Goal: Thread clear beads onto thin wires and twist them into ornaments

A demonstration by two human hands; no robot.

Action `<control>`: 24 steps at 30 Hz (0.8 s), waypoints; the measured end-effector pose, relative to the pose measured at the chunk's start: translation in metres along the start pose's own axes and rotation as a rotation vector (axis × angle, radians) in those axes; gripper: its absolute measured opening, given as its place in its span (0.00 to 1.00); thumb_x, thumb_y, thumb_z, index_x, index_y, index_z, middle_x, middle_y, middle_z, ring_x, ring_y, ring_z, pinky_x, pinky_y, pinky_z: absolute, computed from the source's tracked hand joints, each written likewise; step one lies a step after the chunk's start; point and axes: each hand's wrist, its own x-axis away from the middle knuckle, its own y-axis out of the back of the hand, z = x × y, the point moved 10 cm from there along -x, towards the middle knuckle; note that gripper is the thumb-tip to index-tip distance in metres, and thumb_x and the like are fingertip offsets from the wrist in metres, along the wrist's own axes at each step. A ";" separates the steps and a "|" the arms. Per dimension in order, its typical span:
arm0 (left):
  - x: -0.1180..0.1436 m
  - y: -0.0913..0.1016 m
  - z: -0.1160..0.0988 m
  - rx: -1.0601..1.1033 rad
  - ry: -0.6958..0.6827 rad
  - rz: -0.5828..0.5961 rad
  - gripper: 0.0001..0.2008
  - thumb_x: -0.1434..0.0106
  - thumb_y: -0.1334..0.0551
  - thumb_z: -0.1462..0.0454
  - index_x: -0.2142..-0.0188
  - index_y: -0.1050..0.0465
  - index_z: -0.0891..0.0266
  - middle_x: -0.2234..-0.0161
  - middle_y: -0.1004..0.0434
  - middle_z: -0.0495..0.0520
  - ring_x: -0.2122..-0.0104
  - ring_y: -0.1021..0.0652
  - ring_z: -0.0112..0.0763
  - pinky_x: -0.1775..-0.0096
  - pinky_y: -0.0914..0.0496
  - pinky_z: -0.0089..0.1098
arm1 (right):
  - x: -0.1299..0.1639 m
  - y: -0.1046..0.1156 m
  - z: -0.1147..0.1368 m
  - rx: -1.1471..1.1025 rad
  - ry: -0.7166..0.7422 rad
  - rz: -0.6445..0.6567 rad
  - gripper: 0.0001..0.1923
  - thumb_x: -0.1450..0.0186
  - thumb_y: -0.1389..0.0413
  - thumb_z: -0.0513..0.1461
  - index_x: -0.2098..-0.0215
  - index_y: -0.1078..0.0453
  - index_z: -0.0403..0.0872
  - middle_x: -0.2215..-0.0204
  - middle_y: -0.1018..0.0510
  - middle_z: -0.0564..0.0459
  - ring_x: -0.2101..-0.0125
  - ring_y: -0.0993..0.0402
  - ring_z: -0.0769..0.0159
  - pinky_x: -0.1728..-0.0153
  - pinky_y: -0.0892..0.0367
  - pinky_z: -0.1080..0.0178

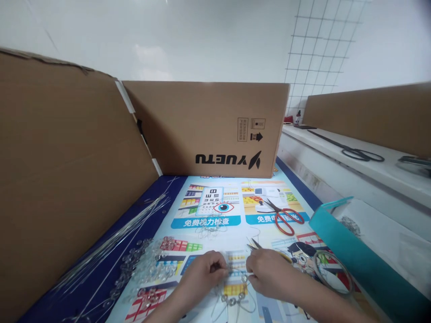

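Note:
My left hand (209, 270) is closed, thumb and fingers pinched together on a thin wire of a beaded wire piece (232, 301). Clear round beads curve along this piece below both hands, with loose wire loops hanging at its sides. Just to the right, my right hand (266, 272) is also closed, its fingertips at the piece's right side near a bead. Dark pointed blades (255, 243) stick out past the right knuckles, and a yellowish handle shows behind that hand. Whether the palm grips this tool or it lies behind is hidden.
Clear beads (156, 264) lie in a heap at left, beside long thin wires (117, 237). Red-handled scissors (284, 217) lie beyond my right hand. A wire coil or ring (348, 280) and a teal box (363, 260) are at right. Cardboard (202, 130) stands behind and left.

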 end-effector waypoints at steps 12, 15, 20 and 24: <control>0.001 0.000 0.004 0.238 -0.008 0.060 0.04 0.46 0.42 0.65 0.76 0.33 0.62 0.72 0.26 0.49 0.70 0.29 0.31 0.68 0.38 0.27 | -0.008 0.002 -0.001 0.005 -0.054 0.016 0.09 0.41 0.53 0.34 0.68 0.32 0.47 0.68 0.26 0.50 0.72 0.28 0.63 0.76 0.44 0.65; 0.001 0.001 0.004 0.236 -0.008 0.058 0.05 0.45 0.41 0.65 0.76 0.34 0.62 0.73 0.28 0.48 0.72 0.31 0.29 0.69 0.39 0.26 | -0.009 0.004 -0.003 -0.024 -0.058 -0.013 0.08 0.43 0.53 0.34 0.70 0.32 0.46 0.69 0.26 0.50 0.73 0.29 0.63 0.77 0.46 0.65; -0.001 0.003 0.008 0.236 -0.004 0.036 0.05 0.44 0.41 0.64 0.75 0.34 0.63 0.77 0.33 0.46 0.74 0.34 0.27 0.71 0.41 0.25 | -0.007 0.008 -0.012 -0.285 -0.121 -0.103 0.06 0.48 0.51 0.32 0.74 0.34 0.46 0.75 0.26 0.55 0.76 0.32 0.69 0.78 0.49 0.68; -0.002 0.003 0.011 0.289 -0.001 0.032 0.05 0.44 0.42 0.64 0.75 0.36 0.62 0.79 0.40 0.44 0.77 0.38 0.25 0.74 0.44 0.24 | -0.009 -0.016 -0.021 -0.794 -0.200 -0.068 0.04 0.46 0.51 0.33 0.73 0.36 0.46 0.82 0.32 0.60 0.82 0.36 0.74 0.82 0.47 0.73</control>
